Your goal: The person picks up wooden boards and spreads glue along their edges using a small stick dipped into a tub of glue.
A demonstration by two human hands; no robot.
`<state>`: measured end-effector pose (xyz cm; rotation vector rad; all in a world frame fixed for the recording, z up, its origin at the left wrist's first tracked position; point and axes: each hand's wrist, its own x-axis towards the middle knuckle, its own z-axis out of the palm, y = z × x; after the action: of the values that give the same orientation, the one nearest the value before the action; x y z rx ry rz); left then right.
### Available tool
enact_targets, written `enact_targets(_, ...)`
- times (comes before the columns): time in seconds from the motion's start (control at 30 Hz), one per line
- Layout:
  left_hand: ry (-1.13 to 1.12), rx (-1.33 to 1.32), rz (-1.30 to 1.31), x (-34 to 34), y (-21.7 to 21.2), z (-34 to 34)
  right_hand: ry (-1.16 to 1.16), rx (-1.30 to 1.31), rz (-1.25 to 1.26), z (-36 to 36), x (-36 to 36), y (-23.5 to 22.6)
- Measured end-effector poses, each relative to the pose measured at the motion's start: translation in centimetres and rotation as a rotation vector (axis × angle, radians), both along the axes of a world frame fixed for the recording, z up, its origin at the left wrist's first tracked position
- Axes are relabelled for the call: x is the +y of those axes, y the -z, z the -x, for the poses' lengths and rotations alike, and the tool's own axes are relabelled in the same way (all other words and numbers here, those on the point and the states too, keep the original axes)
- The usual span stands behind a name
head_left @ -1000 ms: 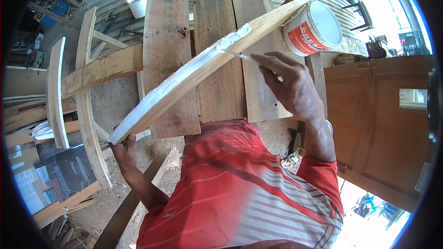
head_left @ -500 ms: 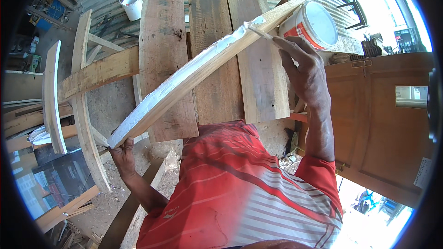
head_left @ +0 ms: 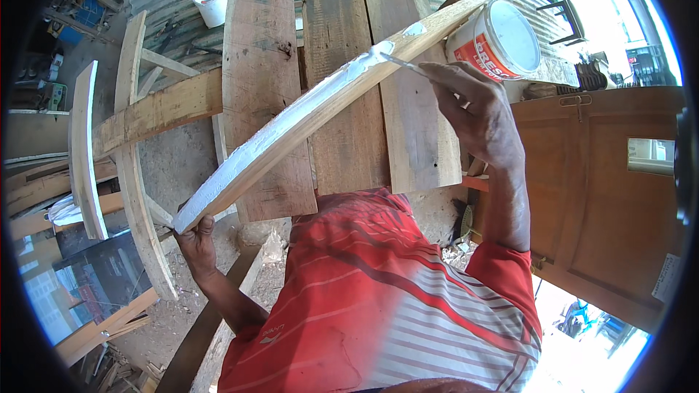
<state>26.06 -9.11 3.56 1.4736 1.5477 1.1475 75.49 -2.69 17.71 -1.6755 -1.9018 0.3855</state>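
Standing on rough wooden planks (head_left: 342,80) laid as a tabletop in an open workshop, with dirt floor (head_left: 182,167) below and a brown wooden door (head_left: 604,196) at right. Left hand (head_left: 195,239) clenched around the lower end of a curved wooden slat (head_left: 306,113) coated white, off the planks' near edge. Right hand (head_left: 477,105) gripping a thin putty knife (head_left: 400,64), blade touching the slat's upper part. Since the earlier frame, knife moved lower along the slat, away from the can. Round white can (head_left: 502,38) with an orange label at the planks' far right corner; white bucket (head_left: 211,4) beyond the far left corner.
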Motion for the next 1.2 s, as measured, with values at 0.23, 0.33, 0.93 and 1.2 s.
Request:
enact_targets(0.23, 0.021, -0.032, -0.001, 0.2, 0.0, 0.2, 0.140, -0.166, -0.145, -1.8, 0.5, 1.4)
enact_targets(0.33, 0.024, -0.027, 0.008, 0.4, -0.4, -0.1, 0.057, -0.191, -0.131, -1.2, -0.2, 1.1)
enact_targets(0.93, -0.001, -0.045, 0.006, 0.2, -0.2, -0.3, -0.010, -0.121, -0.129, 1.2, -0.6, 0.7)
enact_targets(1.2, 0.032, -0.080, 0.031, 0.1, 0.1, 0.3, -0.006, -0.141, -0.122, 2.6, -0.8, 0.8)
